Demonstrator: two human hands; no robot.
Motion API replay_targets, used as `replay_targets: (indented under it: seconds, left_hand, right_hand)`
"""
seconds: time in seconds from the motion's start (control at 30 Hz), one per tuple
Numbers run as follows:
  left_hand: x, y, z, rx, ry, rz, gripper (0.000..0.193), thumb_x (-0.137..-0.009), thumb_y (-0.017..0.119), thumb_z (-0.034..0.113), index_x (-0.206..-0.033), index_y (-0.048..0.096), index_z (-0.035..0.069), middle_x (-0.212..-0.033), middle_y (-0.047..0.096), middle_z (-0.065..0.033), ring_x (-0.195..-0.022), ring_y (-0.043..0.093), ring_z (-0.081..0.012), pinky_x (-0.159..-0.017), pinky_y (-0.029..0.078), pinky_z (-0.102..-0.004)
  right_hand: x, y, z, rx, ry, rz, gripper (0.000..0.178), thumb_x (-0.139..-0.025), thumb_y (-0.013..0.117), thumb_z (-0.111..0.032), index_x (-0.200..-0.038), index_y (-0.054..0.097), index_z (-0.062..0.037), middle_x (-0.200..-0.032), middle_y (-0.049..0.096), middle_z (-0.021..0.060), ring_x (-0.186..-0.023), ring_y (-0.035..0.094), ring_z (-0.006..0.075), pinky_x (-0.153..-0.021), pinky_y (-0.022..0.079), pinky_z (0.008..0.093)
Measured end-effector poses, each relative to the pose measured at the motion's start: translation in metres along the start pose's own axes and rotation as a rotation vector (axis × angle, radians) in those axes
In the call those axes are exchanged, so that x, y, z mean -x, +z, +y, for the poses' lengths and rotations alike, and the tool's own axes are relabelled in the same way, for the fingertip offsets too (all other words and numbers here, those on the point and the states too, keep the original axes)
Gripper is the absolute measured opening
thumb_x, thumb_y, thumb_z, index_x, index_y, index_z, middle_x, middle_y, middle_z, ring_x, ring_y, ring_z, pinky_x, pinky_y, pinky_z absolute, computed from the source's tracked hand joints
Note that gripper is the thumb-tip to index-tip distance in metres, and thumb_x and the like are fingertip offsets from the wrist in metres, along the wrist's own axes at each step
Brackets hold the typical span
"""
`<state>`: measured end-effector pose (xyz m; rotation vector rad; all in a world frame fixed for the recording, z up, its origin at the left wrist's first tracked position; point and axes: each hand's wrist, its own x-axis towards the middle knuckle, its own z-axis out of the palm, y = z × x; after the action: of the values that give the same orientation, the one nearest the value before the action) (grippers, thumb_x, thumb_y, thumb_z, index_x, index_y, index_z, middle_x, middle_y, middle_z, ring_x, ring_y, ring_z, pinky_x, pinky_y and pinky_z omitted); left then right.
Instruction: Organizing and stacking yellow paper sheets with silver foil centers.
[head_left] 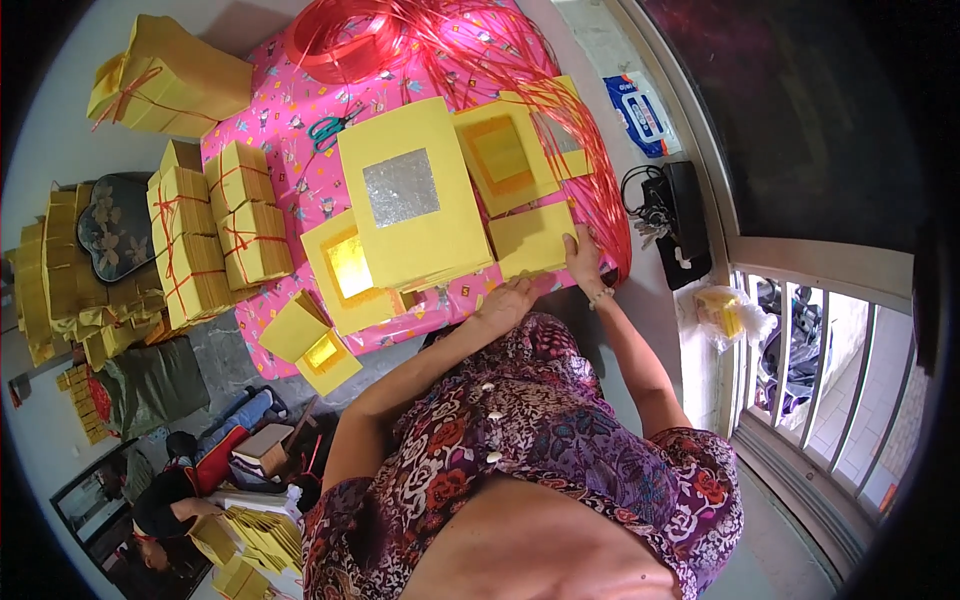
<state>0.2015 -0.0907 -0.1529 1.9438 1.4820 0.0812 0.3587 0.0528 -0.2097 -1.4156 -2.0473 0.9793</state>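
Note:
At the near edge of the table, a small stack of yellow paper (533, 238) lies flat between my hands. My right hand (584, 256) grips its right side, thumb on top and fingers down along the edge. My left hand (508, 302) is closed against the stack's near edge, its fingertips partly hidden. Just left of it rises a taller stack of yellow paper (430, 235) with a silver square on its top sheet. Behind my hands lies yellow paper with an orange-framed gold square (502, 152). Another gold-square stack (340, 280) sits partly under the tall one.
Red plastic strands (600, 200) trail down the table's right side from a red coil (340, 45). Green-handled scissors (326, 132) lie on the pink tablecloth (290, 110). Tied yellow bundles (190, 240) stand at left. A black pouch (685, 210) and wipes pack (637, 115) rest at right.

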Motion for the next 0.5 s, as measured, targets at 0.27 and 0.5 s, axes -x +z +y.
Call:
replay_targets:
  seconds: [0.27, 0.5]
  left_hand:
    - [0.008, 0.009, -0.004, -0.122, -0.056, 0.293, 0.042, -0.082, 0.051, 0.012, -0.123, 0.053, 0.000, -0.128, 0.044, -0.0149, -0.125, 0.039, -0.0303, -0.093, 0.047, -0.0410]
    - [0.003, 0.017, -0.014, -0.078, -0.029, 0.264, 0.058, -0.080, 0.051, 0.008, -0.136, 0.039, -0.001, -0.130, 0.043, -0.0161, -0.124, 0.042, -0.0316, -0.094, 0.047, -0.0417]
  right_hand:
    - [0.004, -0.003, -0.002, -0.082, -0.009, -0.042, 0.020, -0.092, 0.055, -0.015, -0.106, 0.048, -0.0029, -0.091, 0.059, 0.0224, -0.089, 0.058, 0.0415, -0.075, 0.045, 0.0471]
    - [0.011, -0.010, -0.053, 0.367, -0.092, 0.105, 0.031, -0.085, 0.061, -0.012, -0.112, 0.049, -0.0023, -0.104, 0.052, 0.0223, -0.099, 0.052, 0.0412, -0.083, 0.043, 0.0474]
